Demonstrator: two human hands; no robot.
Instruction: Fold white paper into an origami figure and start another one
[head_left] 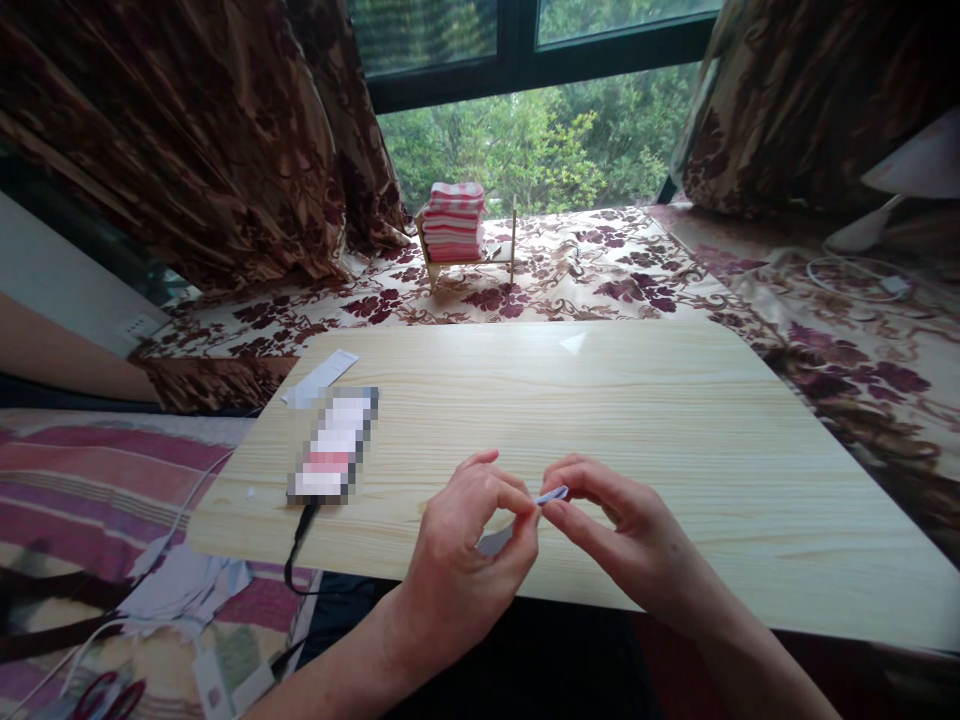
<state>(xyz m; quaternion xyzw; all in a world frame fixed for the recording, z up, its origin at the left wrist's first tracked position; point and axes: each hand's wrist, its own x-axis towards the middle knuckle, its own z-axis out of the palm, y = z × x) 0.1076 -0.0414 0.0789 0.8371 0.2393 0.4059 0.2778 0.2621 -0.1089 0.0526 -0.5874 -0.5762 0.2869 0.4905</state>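
Between my two hands, above the front edge of the wooden table [637,420], is a small folded piece of pale paper [553,495]. My left hand [476,540] pinches its left end between thumb and forefinger. From the other side, the thumb and forefinger of my right hand [622,515] close on its right end. A greyish patch shows through the loop of my left fingers; I cannot tell whether it belongs to the paper. At the far side of the tabletop lies a small white paper triangle [574,343].
A phone [334,450] with a black cable [300,535] lies at the table's left, near a white paper strip [322,378]. Paper scraps [184,590] and red-handled scissors [109,697] are at lower left. Folded pink cloths [454,222] sit on a small stand beyond the table.
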